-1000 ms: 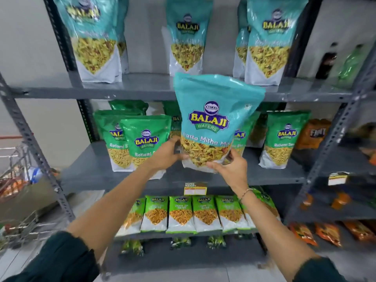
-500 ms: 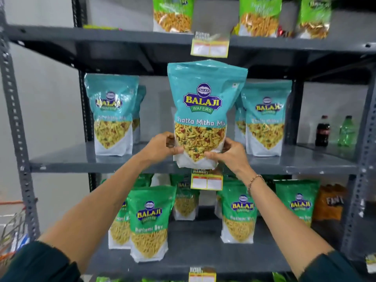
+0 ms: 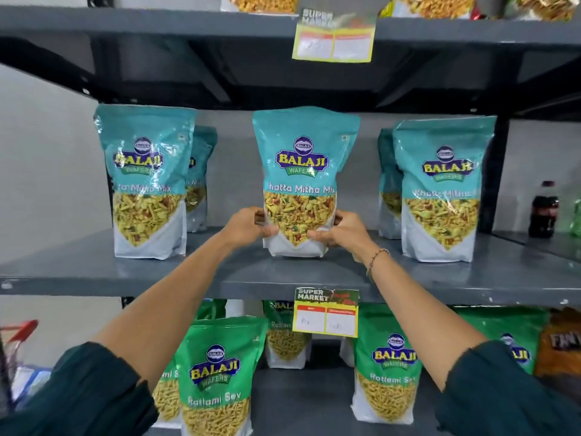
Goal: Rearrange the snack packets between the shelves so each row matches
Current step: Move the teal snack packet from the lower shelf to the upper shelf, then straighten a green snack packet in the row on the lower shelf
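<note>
The grey shelf (image 3: 94, 272) carries a row of teal pouches, and dead centre stands the teal Khatta Mitha Mix packet (image 3: 301, 171), upright, base on the shelf board, well apart from the teal packets at left (image 3: 144, 184) and right (image 3: 440, 190). Below, the green Ratlami Sev packets (image 3: 217, 372) fill their own row. It's a glossy stand-up pouch, teal top, clear window of yellow mix, white base. Looks light, soft-walled and slippery, the contents likely crushable, so low at both side edges is the sensible hold. That's where they are: left hand (image 3: 248, 228) and right hand (image 3: 342, 231) each curled round a lower side, thumbs on the front.
</note>
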### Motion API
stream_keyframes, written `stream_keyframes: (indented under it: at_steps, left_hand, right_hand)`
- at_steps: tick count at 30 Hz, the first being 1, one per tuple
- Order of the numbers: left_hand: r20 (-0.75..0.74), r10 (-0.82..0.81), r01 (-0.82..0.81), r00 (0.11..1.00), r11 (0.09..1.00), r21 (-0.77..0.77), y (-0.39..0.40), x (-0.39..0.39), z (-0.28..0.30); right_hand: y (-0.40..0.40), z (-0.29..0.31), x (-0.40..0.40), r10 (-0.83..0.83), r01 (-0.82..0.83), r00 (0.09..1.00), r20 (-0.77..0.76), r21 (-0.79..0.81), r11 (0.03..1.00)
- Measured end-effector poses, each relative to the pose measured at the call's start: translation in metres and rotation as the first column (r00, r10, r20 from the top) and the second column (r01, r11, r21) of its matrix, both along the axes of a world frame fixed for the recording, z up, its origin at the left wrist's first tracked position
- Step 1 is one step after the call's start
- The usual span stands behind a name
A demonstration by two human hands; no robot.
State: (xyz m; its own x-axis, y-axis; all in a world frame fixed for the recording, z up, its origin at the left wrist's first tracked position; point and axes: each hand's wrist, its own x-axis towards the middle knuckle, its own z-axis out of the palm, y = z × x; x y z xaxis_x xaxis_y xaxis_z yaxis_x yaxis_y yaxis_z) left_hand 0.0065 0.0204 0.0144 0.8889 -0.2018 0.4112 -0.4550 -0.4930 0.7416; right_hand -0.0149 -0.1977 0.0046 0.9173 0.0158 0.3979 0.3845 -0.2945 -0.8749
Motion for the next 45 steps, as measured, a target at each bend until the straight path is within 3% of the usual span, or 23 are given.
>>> stream_keyframes:
  at_steps: [15,17,19,21,23,27,31,35,39,42,45]
  left_hand:
    - [-0.085,-0.133,0.125,0.987,0.988,-0.093,-0.005,0.019,-0.019]
    - [-0.120,-0.104,0.098,0.987,0.994,-0.053,-0.005,0.017,-0.019]
    - [-0.077,0.045,-0.043,0.996,0.999,0.020,-0.006,0.013,-0.019]
    - [0.084,0.250,-0.249,0.965,0.968,-0.024,-0.009,-0.006,-0.017]
    - [0.224,0.332,-0.295,0.916,0.938,-0.184,-0.013,-0.036,-0.017]
    - [0.256,0.205,-0.135,0.945,0.955,-0.265,-0.010,-0.080,-0.029]
    - [0.223,0.134,-0.056,0.966,0.945,-0.322,0.005,-0.111,-0.057]
    - [0.195,0.242,-0.162,0.951,0.921,-0.353,0.028,-0.130,-0.114]
    - [0.062,0.354,-0.325,0.933,0.905,-0.275,0.057,-0.133,-0.187]
    - [-0.068,0.457,-0.462,0.887,0.874,-0.150,0.085,-0.131,-0.244]
    - [-0.276,0.510,-0.537,0.815,0.843,-0.028,0.109,-0.124,-0.289]
  right_hand:
    - [-0.005,-0.009,0.020,0.040,-0.042,0.996,-0.080,-0.027,0.999]
    - [-0.007,-0.010,0.019,0.053,-0.059,0.993,-0.110,-0.052,0.997]
    - [-0.008,-0.013,0.014,-0.034,0.022,0.994,-0.103,-0.121,0.992]
    - [-0.006,-0.017,0.002,-0.252,0.251,0.968,0.013,-0.139,0.958]
    - [0.002,-0.021,-0.019,-0.385,0.400,0.902,0.194,-0.042,0.916]
    - [0.033,-0.031,-0.067,-0.303,0.303,0.897,0.321,0.050,0.952]
    - [0.072,-0.058,-0.104,-0.152,0.117,0.949,0.275,0.141,0.983]
    - [0.109,-0.114,-0.131,0.040,-0.068,0.984,0.176,0.154,0.986]
    - [0.125,-0.192,-0.125,0.120,-0.128,0.990,-0.076,-0.103,0.986]
    - [0.129,-0.256,-0.106,0.100,-0.178,0.969,-0.227,-0.357,0.917]
    - [0.132,-0.302,-0.091,-0.014,-0.171,0.936,-0.352,-0.488,0.856]
